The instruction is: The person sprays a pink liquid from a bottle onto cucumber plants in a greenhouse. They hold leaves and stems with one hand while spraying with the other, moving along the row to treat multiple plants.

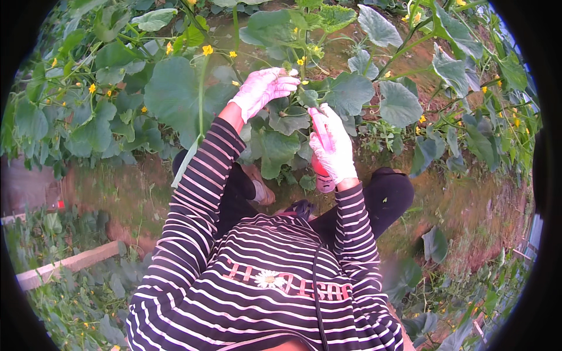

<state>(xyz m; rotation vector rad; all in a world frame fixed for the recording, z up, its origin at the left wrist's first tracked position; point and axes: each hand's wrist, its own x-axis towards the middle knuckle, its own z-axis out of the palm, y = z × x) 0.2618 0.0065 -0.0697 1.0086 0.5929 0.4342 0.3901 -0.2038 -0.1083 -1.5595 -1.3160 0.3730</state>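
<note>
My left hand [266, 91], in a thin pale glove, is among the vine plants with its fingers bent around a small green vine part [286, 69]. Just what part of the plant this is, I cannot tell. To its right, my gloved right hand [336, 147] grips a pink spray bottle [322, 131]. The bottle's reddish lower end [323, 173] shows below the palm, and its top is close to a vine leaf [310, 98]. Between and beyond both hands stand broad green leaves [351, 93] and small yellow flowers [301, 60].
Leafy vines [171, 94] spread across the far side. A green strip [189, 162] hangs by my left sleeve. My bent knees [390, 193] and a shoe [263, 191] are over bare soil [465, 210]. Behind at left lies a pale beam [70, 265] among more plants.
</note>
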